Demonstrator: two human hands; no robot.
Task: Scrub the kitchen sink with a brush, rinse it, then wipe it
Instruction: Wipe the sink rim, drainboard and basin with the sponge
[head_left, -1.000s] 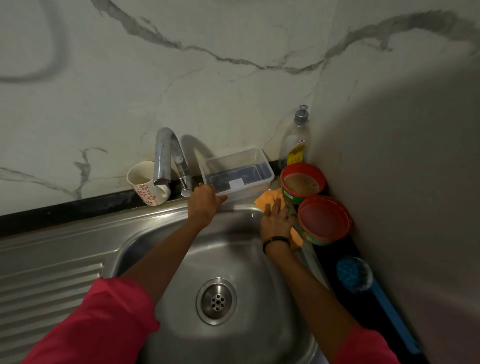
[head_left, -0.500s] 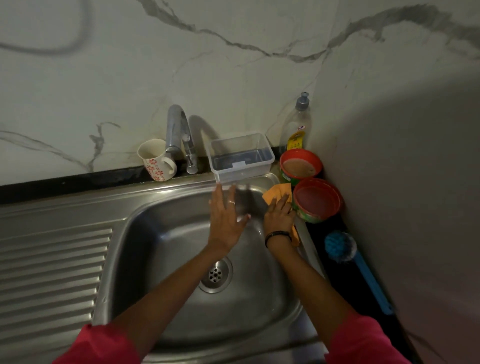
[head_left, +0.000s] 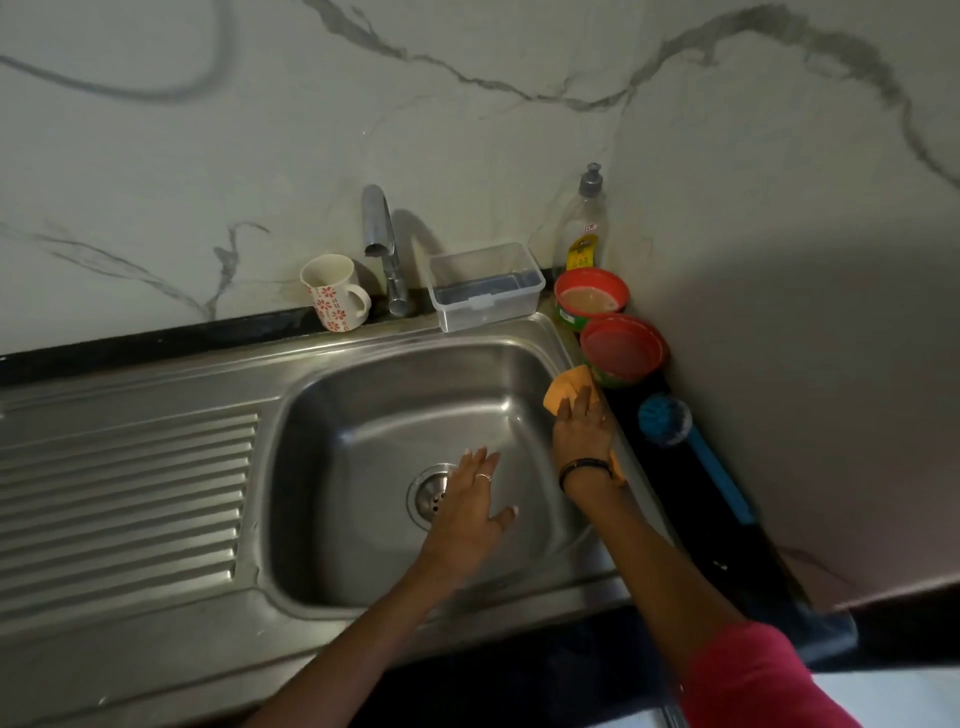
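Note:
The steel sink (head_left: 363, 395) fills the middle of the view, with its drain (head_left: 428, 493) at the bottom of the basin. My left hand (head_left: 470, 512) hovers over the drain, fingers spread, holding nothing. My right hand (head_left: 584, 423) presses flat on an orange cloth (head_left: 563, 389) against the sink's right rim. The blue brush (head_left: 670, 423) lies on the dark counter to the right of the sink, untouched.
A tap (head_left: 382, 244) stands behind the basin. Beside it are a flowered mug (head_left: 335, 293), a clear plastic box (head_left: 483, 291), a soap bottle (head_left: 584, 223) and two red-rimmed tubs (head_left: 621, 348). The ribbed drainboard (head_left: 119, 499) lies left. A wall closes the right side.
My left hand left the tap area and came back down over the drain. My right hand slid the orange cloth along the right rim toward me. The camera view shifted back.

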